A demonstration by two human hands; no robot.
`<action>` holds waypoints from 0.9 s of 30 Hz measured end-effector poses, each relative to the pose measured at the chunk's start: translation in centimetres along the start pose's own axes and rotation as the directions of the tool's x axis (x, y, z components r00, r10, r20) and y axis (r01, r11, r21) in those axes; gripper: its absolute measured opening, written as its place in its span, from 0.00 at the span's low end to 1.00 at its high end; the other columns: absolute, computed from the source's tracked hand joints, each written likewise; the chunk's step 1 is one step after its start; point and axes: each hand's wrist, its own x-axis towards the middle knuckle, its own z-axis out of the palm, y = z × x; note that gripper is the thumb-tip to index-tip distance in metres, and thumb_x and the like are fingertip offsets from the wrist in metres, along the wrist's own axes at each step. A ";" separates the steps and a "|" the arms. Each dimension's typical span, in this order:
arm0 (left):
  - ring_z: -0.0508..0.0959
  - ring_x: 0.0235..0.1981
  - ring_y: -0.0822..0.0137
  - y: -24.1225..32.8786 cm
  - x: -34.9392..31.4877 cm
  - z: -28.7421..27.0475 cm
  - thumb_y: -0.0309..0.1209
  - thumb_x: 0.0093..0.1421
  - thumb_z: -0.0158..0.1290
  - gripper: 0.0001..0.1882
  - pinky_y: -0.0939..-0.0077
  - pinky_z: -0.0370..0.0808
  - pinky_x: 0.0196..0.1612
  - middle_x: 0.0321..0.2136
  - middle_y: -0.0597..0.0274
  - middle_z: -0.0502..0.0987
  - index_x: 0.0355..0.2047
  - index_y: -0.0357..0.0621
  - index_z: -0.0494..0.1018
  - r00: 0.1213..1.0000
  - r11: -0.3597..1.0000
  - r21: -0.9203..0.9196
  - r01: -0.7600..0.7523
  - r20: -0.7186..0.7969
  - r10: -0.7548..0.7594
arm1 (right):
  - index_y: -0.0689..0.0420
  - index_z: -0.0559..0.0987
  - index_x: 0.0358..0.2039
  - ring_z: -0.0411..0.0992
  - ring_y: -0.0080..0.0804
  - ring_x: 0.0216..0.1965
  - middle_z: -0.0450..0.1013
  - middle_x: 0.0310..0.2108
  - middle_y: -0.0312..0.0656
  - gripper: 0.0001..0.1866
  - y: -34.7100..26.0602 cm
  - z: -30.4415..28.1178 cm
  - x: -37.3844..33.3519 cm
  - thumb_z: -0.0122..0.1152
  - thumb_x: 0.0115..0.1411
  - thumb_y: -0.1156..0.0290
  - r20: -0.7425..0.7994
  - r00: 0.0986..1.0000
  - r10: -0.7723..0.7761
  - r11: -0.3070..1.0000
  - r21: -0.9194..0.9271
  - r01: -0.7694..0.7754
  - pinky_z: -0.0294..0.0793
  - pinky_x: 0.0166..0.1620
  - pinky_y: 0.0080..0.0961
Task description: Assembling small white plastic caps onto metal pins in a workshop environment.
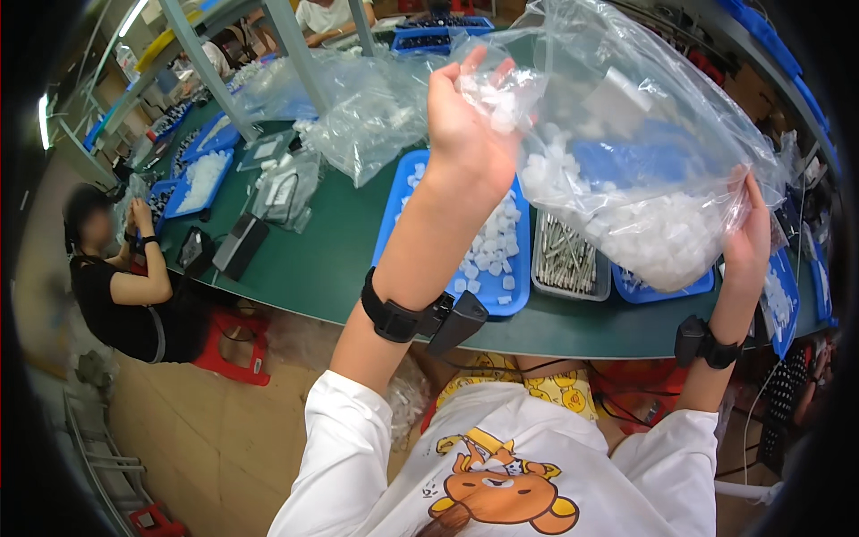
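Raised over the table, my left hand [470,134] is cupped upward under part of a large clear plastic bag [662,98]. Small white plastic pieces [501,106] show through the film at its palm and fingers. My right hand [748,228] grips the same bag by its right side, fingers closed on the film. A heap of white pieces [667,234] lies in the bag's sagging bottom, between the two hands. Beneath my left forearm is a blue tray [386,228] with similar loose white pieces, partly hidden by the arm.
Right of the tray stands a clear container [546,285] of thin metal parts, then another blue tray [667,294] under the bag. More filled bags [358,116] lie beyond. Grey posts [208,72] rise from the green table [313,268]. A person [125,277] works at the left.
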 end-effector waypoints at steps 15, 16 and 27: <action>0.58 0.51 0.41 4.4 4.7 7.8 0.33 0.61 0.21 0.23 0.48 0.56 0.54 0.50 0.37 0.57 0.51 0.28 0.50 0.969 0.953 0.245 0.180 0.125 -0.215 | 0.64 0.71 0.33 0.69 0.33 0.37 0.71 0.32 0.43 0.09 1.7 -2.6 5.3 0.44 0.55 0.75 0.073 0.997 0.033 0.994 0.102 -0.040 0.68 0.44 0.28; 0.58 0.50 0.42 5.0 5.5 9.2 0.33 0.61 0.21 0.23 0.48 0.55 0.54 0.49 0.37 0.57 0.51 0.28 0.49 0.972 0.955 0.250 0.161 0.126 -0.197 | 0.64 0.71 0.32 0.69 0.33 0.37 0.71 0.32 0.43 0.09 1.9 -2.6 6.0 0.44 0.54 0.75 0.077 0.997 0.022 0.995 0.100 -0.030 0.68 0.44 0.28; 0.68 0.18 0.62 3.1 17.3 14.6 0.28 0.58 0.33 0.10 0.73 0.71 0.23 0.22 0.52 0.68 0.32 0.34 0.62 0.862 0.937 0.097 0.337 0.370 -0.348 | 0.62 0.68 0.36 0.66 0.38 0.40 0.67 0.36 0.43 0.13 0.9 -5.0 14.0 0.45 0.47 0.81 -0.049 0.969 0.244 0.953 -0.172 -0.249 0.65 0.46 0.34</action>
